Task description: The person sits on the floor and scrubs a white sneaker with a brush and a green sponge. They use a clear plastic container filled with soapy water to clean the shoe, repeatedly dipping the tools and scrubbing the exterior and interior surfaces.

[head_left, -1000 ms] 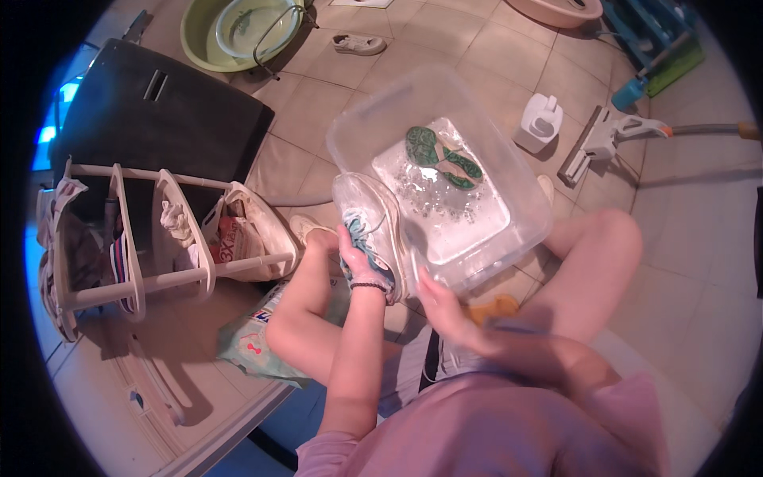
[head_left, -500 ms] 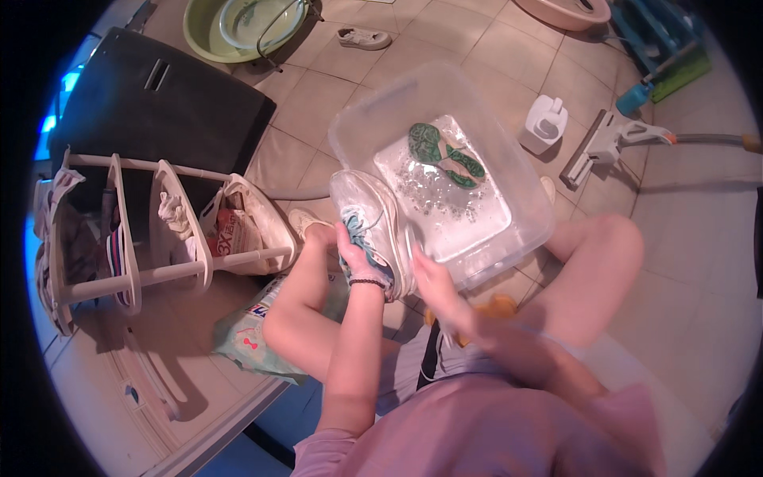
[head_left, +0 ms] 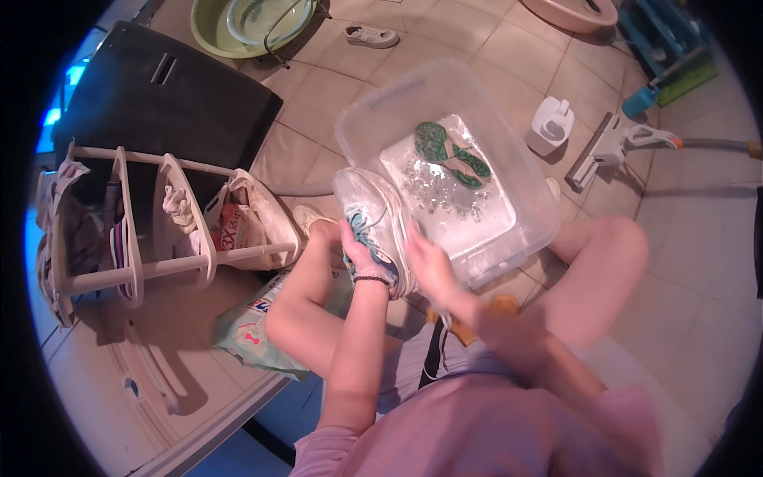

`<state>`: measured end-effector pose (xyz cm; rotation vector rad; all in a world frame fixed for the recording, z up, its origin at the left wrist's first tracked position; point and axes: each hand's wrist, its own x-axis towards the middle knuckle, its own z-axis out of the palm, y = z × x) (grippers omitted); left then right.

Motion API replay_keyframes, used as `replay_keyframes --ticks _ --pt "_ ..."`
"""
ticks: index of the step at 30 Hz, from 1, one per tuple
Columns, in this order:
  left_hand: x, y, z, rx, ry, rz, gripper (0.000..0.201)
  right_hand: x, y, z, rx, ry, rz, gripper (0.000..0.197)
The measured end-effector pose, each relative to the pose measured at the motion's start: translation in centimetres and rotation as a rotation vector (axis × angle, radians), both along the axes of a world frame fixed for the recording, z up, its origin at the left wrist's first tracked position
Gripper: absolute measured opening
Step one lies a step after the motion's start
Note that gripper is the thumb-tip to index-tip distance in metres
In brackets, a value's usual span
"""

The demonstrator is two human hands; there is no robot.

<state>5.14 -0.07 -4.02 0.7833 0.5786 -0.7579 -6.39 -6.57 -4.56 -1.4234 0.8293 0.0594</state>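
Note:
My left hand (head_left: pixel 367 258) is closed round a white sneaker (head_left: pixel 358 195) with teal laces, tilted with its toe away from me. The thumb lies over the laces, and a dark beaded bracelet circles the wrist. Against the sneaker's sole side is my right hand (head_left: pixel 431 266), smeared by motion; whether anything is in its fingers cannot be made out. Just beyond the shoe stands a clear plastic tub (head_left: pixel 528 215) with foamy water in the bottom. Two green, patterned insole-like pieces lie inside it, a wide one (head_left: pixel 431 141) and a narrower split one (head_left: pixel 470 168).
At left stands a cream rack (head_left: pixel 167 266) with cloths and bags, beside a black cabinet (head_left: pixel 175 103). A white jug (head_left: pixel 550 126) and a squeegee-like floor tool (head_left: pixel 608 151) are right of the tub. Another shoe (head_left: pixel 371 36) and green basin (head_left: pixel 208 32) lie beyond.
My right hand has moved slightly up along the sneaker's sole. My left hand keeps its hold. The whole view has shifted slightly.

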Motion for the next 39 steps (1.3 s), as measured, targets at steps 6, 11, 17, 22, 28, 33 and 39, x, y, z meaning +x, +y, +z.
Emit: replay_keyframes --ticks 6,11,17,22,28,33,39 --pt "0.9 0.2 -1.2 0.031 -0.024 0.095 0.067 -1.7 1.5 1.2 0.064 -0.093 -0.069 0.045" --pt "0.4 1.1 -1.7 0.010 -0.008 0.071 0.070 -5.0 2.9 2.1 -0.114 -0.081 0.037 0.042" --pt "0.9 -0.5 -1.1 0.021 -0.027 0.055 0.068 8.9 -5.3 0.8 -0.072 -0.150 -0.039 0.043" --pt "0.6 0.4 0.6 0.018 0.047 0.093 0.065 3.2 -3.2 -1.1 0.098 -0.221 -0.006 0.042" --pt "0.7 0.4 -0.7 -0.036 0.053 0.032 0.065 8.3 -6.1 -0.4 0.035 -0.203 0.046 0.039" --pt "1.0 -0.5 -2.3 0.029 -0.036 0.044 0.062 16.1 -9.7 0.8 -0.176 -0.108 0.205 0.043" --pt "1.2 0.5 0.0 0.025 0.043 0.023 0.065 6.1 -10.4 0.9 -0.413 -0.161 0.475 0.044"
